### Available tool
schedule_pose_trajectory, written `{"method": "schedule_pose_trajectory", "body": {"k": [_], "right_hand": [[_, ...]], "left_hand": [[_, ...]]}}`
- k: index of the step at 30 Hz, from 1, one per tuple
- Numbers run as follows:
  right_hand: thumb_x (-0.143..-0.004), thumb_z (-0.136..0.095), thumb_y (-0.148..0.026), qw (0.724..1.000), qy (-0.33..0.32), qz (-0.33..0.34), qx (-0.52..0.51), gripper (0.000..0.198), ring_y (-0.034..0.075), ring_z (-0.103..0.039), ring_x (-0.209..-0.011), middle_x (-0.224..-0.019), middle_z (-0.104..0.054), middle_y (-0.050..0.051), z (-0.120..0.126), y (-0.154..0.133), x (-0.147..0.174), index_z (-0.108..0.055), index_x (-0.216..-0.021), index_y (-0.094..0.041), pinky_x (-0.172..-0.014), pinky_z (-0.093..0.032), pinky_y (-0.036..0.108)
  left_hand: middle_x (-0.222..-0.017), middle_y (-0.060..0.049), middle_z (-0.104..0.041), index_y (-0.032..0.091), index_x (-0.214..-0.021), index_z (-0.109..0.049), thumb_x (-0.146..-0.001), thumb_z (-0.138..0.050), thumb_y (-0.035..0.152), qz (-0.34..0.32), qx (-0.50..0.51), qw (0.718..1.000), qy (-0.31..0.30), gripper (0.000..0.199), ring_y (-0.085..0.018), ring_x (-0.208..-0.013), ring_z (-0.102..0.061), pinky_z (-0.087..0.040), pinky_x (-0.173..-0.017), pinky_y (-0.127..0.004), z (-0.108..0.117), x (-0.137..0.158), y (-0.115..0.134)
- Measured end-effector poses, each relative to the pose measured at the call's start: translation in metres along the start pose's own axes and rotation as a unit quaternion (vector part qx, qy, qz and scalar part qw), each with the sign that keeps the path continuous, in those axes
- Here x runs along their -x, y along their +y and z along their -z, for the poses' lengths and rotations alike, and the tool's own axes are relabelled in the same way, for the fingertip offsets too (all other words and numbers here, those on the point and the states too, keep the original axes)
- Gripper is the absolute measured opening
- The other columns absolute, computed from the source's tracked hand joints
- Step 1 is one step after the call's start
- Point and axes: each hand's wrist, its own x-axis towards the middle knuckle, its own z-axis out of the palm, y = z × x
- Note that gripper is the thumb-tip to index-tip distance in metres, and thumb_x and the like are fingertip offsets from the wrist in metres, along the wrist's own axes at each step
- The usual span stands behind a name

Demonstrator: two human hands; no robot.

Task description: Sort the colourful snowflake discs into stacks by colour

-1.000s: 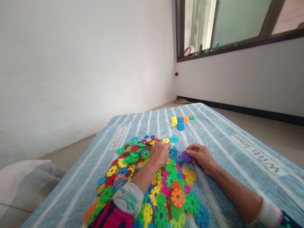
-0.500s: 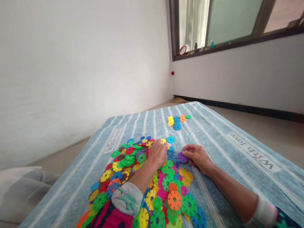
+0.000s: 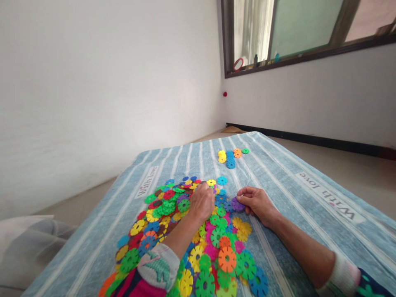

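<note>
the left hand [image 3: 202, 202] arches over the pile [image 3: 214, 235], grip hidden, while the right hand [image 3: 259, 205] pinches a purple disc [image 3: 236, 205] at the pile's right edge.

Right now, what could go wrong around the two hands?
The left hand is down at the heaped discs, which overlap, so it might push some out of place. The purple disc, pinched near its edge by the right hand, might slip free.
</note>
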Motion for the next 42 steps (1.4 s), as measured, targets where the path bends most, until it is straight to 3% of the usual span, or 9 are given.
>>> {"method": "schedule_pose_trajectory", "body": {"k": [7, 12, 17, 21, 31, 37, 42], "right_hand": [[-0.064, -0.068, -0.033, 1.000, 0.007, -0.001, -0.009, 0.021, 0.004, -0.041, -0.031, -0.045, -0.055, -0.007, -0.001, -0.003, 0.001, -0.057, -0.072, -0.016, -0.030, -0.023, 0.015], [-0.061, -0.072, -0.038, 0.998, 0.020, 0.017, -0.055, 0.028, 0.005, -0.043, -0.032, -0.044, -0.054, -0.007, -0.003, -0.002, 0.002, -0.058, -0.072, -0.016, -0.030, -0.025, 0.016], [-0.059, -0.075, -0.041, 0.995, 0.021, 0.034, -0.088, 0.033, 0.006, -0.046, -0.034, -0.044, -0.055, -0.007, -0.007, 0.001, 0.001, -0.059, -0.074, -0.016, -0.032, -0.029, 0.016], [-0.060, -0.074, -0.041, 0.996, 0.036, 0.032, -0.082, 0.033, 0.007, -0.046, -0.034, -0.042, -0.055, -0.007, -0.009, 0.004, -0.001, -0.059, -0.075, -0.016, -0.032, -0.031, 0.016], [-0.066, -0.066, -0.037, 0.998, 0.054, 0.025, 0.002, 0.024, 0.008, -0.047, -0.037, -0.043, -0.055, -0.005, -0.009, 0.002, -0.003, -0.062, -0.074, -0.015, -0.036, -0.038, 0.019], [-0.066, -0.067, -0.040, 0.999, 0.049, 0.022, 0.002, 0.025, 0.009, -0.050, -0.038, -0.045, -0.057, -0.005, -0.009, 0.004, -0.003, -0.060, -0.071, -0.016, -0.036, -0.038, 0.019], [-0.064, -0.070, -0.045, 0.998, 0.055, 0.022, -0.012, 0.031, 0.009, -0.049, -0.037, -0.044, -0.055, -0.005, -0.010, 0.004, -0.002, -0.059, -0.069, -0.017, -0.035, -0.036, 0.019]], "left_hand": [[-0.077, -0.008, -0.056, 0.016, -0.062, -0.057, -0.087, -0.041, 0.020, 0.040, 0.096, 0.994, 0.037, 0.030, -0.021, -0.084, -0.053, -0.040, -0.079, -0.031, 0.010, -0.004, -0.011], [-0.066, -0.002, -0.052, 0.017, -0.058, -0.052, -0.084, -0.042, 0.021, 0.097, 0.216, 0.971, 0.043, 0.028, -0.017, -0.074, -0.054, -0.041, -0.074, -0.028, 0.020, -0.006, 0.003], [-0.056, 0.002, -0.053, 0.017, -0.065, -0.055, -0.083, -0.043, 0.028, 0.149, 0.388, 0.907, -0.063, 0.025, -0.012, -0.048, -0.056, -0.042, -0.045, -0.022, 0.013, -0.002, 0.030], [-0.062, 0.000, -0.060, 0.017, -0.079, -0.055, -0.084, -0.040, 0.027, 0.184, 0.495, 0.839, -0.134, 0.018, -0.016, -0.050, -0.063, -0.045, -0.037, -0.021, 0.008, 0.000, 0.044], [-0.062, -0.002, -0.060, 0.016, -0.078, -0.052, -0.083, -0.048, 0.029, 0.216, 0.599, 0.755, -0.159, 0.015, -0.020, -0.057, -0.069, -0.045, -0.034, -0.017, 0.003, -0.003, 0.047], [-0.065, -0.002, -0.065, 0.013, -0.080, -0.057, -0.075, -0.058, 0.017, 0.197, 0.602, 0.758, -0.155, 0.006, -0.016, -0.056, -0.067, -0.047, -0.038, -0.017, 0.001, -0.005, 0.050], [-0.061, -0.001, -0.065, 0.012, -0.078, -0.061, -0.074, -0.052, 0.008, 0.180, 0.586, 0.771, -0.173, 0.011, -0.011, -0.051, -0.063, -0.043, -0.038, -0.014, 0.001, -0.008, 0.050]]}}
